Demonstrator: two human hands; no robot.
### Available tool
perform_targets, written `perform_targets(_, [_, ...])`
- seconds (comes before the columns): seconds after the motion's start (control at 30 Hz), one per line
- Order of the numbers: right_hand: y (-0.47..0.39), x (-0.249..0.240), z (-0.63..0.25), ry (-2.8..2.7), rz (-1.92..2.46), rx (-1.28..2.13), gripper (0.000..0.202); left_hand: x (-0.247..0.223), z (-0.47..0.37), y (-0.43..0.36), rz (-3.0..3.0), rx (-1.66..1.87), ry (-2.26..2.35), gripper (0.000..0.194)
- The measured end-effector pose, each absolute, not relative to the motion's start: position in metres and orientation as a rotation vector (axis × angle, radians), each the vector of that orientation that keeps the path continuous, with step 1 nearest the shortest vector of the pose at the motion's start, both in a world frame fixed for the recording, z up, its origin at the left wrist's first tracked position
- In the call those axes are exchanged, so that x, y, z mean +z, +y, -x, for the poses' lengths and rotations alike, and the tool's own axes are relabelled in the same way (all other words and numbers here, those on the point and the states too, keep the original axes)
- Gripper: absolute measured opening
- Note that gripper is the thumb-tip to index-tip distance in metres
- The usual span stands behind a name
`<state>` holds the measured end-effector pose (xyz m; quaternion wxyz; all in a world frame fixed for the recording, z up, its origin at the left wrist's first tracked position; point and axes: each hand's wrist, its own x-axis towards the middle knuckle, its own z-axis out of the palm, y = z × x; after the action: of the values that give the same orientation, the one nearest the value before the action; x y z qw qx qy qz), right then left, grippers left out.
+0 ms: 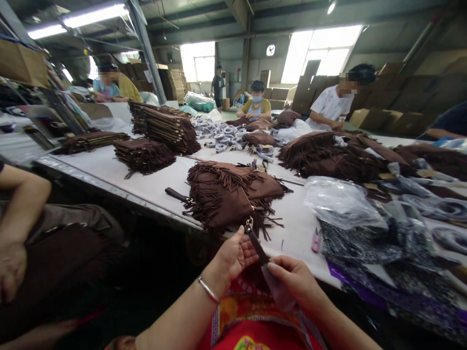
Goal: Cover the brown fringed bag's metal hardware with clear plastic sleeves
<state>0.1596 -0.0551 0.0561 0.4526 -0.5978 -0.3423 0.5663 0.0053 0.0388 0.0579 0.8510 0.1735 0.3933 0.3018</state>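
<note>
A brown fringed bag (pixel 228 201) lies on the table edge in front of me, over another fringed piece. From its corner hangs a dark brown strap (pixel 258 247) with a gold-coloured metal clip at the top. My left hand (pixel 235 253) is closed about the strap's upper end, thumb by the clip, fingers curled behind. Lower down, my right hand (pixel 292 277) pinches the strap between thumb and fingers. A translucent sleeve (pixel 279 291) covers the strap's lower end. Another dark strap (pixel 177 195) sticks out at the bag's left.
Stacked brown fringed bags (pixel 160 126) stand back left, with a larger pile (pixel 328 155) at right. Wrapped straps (pixel 226 133) lie mid-table. Clear plastic (pixel 343 201) covers speckled fabric at right, beside pink snips (pixel 315 240). A co-worker's arm (pixel 18 218) is at left; others work behind.
</note>
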Motion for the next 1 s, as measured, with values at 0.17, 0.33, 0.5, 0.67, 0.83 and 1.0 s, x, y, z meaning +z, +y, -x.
perform_targets(0.17, [-0.05, 0.049, -0.161, -0.869, 1.519, 1.355, 0.042, 0.059, -0.025, 0.068, -0.21, 0.806, 0.9, 0.02])
perform_targets(0.33, [-0.03, 0.057, -0.168, -1.11, 1.714, 1.039, 0.037, 0.054, -0.032, 0.075, -0.227, 0.884, 0.88, 0.005])
perform_targets(0.5, [0.01, 0.069, -0.16, -1.34, 1.762, 0.885, 0.033, 0.048, -0.026, 0.074, -0.272, 0.922, 0.875, 0.006])
perform_targets(0.67, [0.053, 0.068, -0.15, -1.314, 1.8, 0.829, 0.032, 0.042, -0.026, 0.067, -0.354, 0.961, 0.867, 0.015])
perform_targets(0.83, [0.059, 0.058, -0.149, -1.252, 1.772, 0.894, 0.042, 0.045, -0.021, 0.06, -0.398, 0.964, 0.88, 0.021])
perform_targets(1.0, [0.014, 0.04, -0.16, -1.152, 1.721, 1.143, 0.05, 0.045, -0.019, 0.06, -0.388, 0.954, 0.883, 0.018])
